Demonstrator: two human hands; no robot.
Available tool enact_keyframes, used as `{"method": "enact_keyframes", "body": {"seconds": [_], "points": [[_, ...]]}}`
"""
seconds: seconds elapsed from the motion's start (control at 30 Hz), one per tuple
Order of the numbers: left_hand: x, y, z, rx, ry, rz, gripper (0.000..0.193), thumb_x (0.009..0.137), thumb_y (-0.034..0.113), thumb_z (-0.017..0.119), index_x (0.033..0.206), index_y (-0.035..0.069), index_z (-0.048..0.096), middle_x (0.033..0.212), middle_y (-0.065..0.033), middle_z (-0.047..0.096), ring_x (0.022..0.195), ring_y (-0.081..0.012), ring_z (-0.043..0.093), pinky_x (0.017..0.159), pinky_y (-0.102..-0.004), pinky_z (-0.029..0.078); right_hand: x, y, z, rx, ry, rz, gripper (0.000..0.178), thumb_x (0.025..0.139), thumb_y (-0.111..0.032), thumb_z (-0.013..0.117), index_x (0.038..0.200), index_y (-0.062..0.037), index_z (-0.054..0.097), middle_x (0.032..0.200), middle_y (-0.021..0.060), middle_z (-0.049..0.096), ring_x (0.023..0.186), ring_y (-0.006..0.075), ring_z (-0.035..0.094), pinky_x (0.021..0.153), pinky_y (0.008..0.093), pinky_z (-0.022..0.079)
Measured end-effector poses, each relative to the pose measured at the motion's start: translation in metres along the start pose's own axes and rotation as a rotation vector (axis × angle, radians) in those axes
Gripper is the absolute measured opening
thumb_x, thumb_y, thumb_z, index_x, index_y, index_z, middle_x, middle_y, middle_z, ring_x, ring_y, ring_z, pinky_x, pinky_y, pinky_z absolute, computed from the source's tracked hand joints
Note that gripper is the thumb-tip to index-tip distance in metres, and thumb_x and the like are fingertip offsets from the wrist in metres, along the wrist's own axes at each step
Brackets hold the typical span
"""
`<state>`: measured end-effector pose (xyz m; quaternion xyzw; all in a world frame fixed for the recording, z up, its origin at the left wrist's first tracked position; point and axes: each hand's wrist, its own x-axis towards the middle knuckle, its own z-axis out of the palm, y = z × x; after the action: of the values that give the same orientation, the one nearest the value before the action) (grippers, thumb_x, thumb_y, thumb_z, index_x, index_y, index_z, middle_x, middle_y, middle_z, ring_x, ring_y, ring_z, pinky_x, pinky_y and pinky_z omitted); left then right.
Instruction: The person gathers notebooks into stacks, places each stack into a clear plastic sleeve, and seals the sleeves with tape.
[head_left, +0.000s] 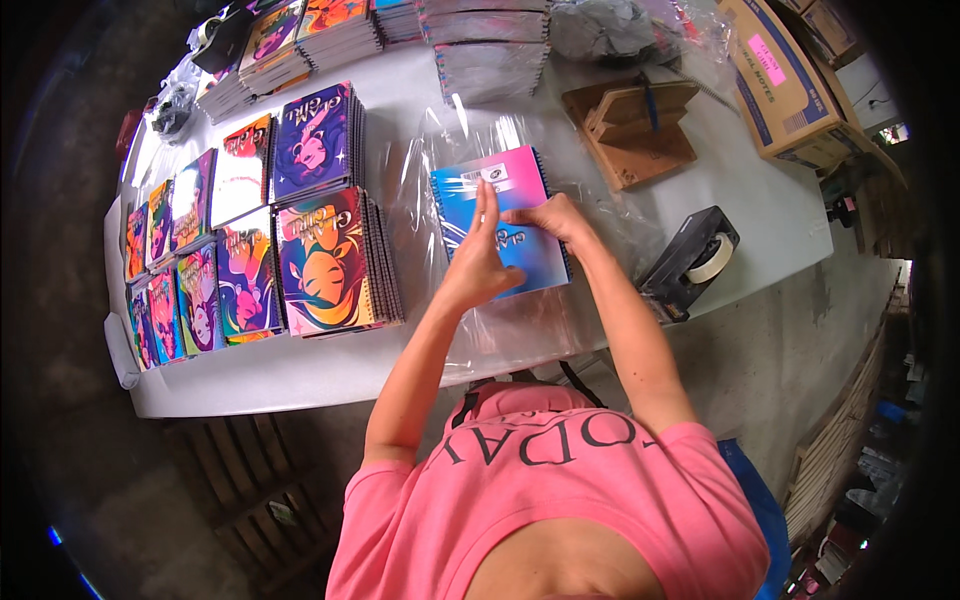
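Observation:
A spiral notebook (pixel 535 262) with a pink and blue cover lies in front of me. Clear plastic film (pixel 425 205) spreads around it, and glints on the cover suggest film over it too. A small white barcode label (pixel 486 176) shows near its top. My left hand (pixel 482 258) rests on the notebook, fingers stretched toward the label and thumb held apart. From the right, my right hand (pixel 555 220) reaches over the cover with bent fingers, its fingertips close to my left fingers. Whatever may be pinched there is too small to make out.
Several stacks of colourful spiral notebooks (pixel 325 255) stand at the left. More wrapped stacks (pixel 490 65) are at the back. A black tape dispenser (pixel 695 262) stands at the right edge, near a brown wooden stand (pixel 640 130). A cardboard box (pixel 785 85) sits at the far right.

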<state>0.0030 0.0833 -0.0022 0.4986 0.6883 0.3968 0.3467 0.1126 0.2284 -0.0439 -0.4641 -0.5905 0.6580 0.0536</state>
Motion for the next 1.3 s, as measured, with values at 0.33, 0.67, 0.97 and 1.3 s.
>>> {"method": "enact_keyframes", "body": {"seconds": [0.33,0.67,0.97,1.3], "points": [[0.019,-0.014,0.038,0.085,-0.023,-0.057,0.133,0.055,0.016,0.082,0.142,-0.003,-0.018,0.150,-0.0315,0.000,0.137,-0.0367,0.024,0.106,-0.0373,0.034,-0.004,0.006,0.009,-0.387,0.242,-0.039,0.082,0.065,-0.044,0.077,0.123,0.0067,0.048,0.106,0.0237,0.063,0.098,0.0287,0.062,0.085,0.0367,0.048],[-0.016,-0.002,0.034,-0.469,0.061,0.081,0.153,0.050,0.028,0.092,0.139,0.015,-0.031,0.150,-0.0280,-0.010,0.126,-0.0359,0.042,0.102,-0.0474,0.037,-0.011,0.013,0.015,-0.356,0.109,-0.392,0.116,0.073,-0.034,0.076,0.142,0.0080,-0.007,0.145,0.0370,0.015,0.137,0.0463,0.016,0.112,0.0408,0.020],[-0.171,-0.048,0.052,0.630,0.357,0.300,0.049,0.072,0.012,0.072,0.120,0.013,0.059,0.108,-0.0068,0.063,0.122,-0.0276,0.050,0.111,-0.0551,0.017,-0.011,0.022,0.016,-0.463,0.141,-0.396,0.112,0.078,-0.034,0.073,0.142,0.0066,-0.009,0.147,0.0343,0.010,0.138,0.0450,0.012,0.112,0.0438,0.019],[-0.063,-0.004,-0.007,0.506,0.316,0.309,0.060,0.076,0.000,0.065,0.133,0.005,0.045,0.139,-0.0217,0.039,0.130,-0.0392,0.036,0.105,-0.0444,0.035,-0.007,0.028,0.018,-0.436,0.183,-0.378,0.111,0.077,-0.040,0.073,0.143,0.0066,-0.003,0.147,0.0331,0.013,0.139,0.0413,0.015,0.112,0.0398,0.019]]}}
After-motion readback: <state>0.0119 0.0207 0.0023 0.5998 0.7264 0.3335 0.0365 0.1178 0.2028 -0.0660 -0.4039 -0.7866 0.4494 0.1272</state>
